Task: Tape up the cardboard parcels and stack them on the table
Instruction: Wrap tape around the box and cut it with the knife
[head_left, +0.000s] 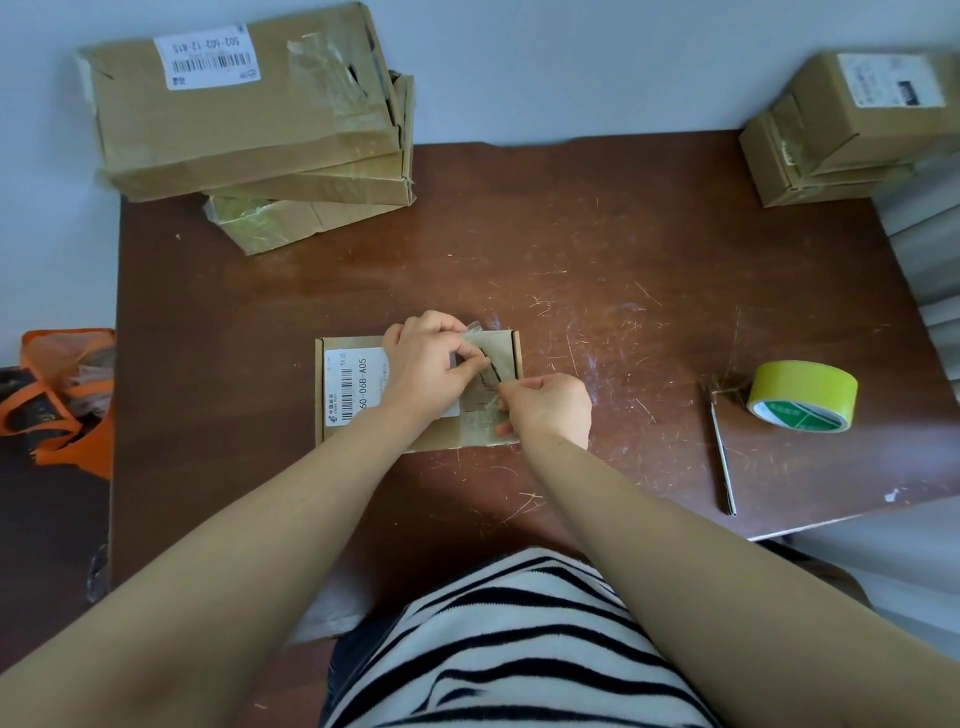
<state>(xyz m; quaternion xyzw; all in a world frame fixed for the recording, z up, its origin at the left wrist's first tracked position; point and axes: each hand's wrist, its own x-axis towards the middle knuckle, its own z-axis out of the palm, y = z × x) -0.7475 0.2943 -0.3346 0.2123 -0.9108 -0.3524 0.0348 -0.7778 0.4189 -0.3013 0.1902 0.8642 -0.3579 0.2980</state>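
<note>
A small flat cardboard parcel (343, 395) with a white barcode label lies in the middle of the brown table (597, 260). A strip of clear tape (488, 358) runs over its right part, its far end lifted off the box. My left hand (428, 366) lies over the parcel and pinches the far end of that strip. My right hand (545, 408) pinches the strip near the parcel's right front. A yellow-green tape roll (802, 396) lies on the table at the right, apart from both hands.
Three taped parcels (249, 130) are stacked at the table's back left. Another pile of parcels (852, 135) sits at the back right corner. A thin metal blade or pen (723, 452) lies left of the roll. An orange bag (62, 395) is on the floor at left.
</note>
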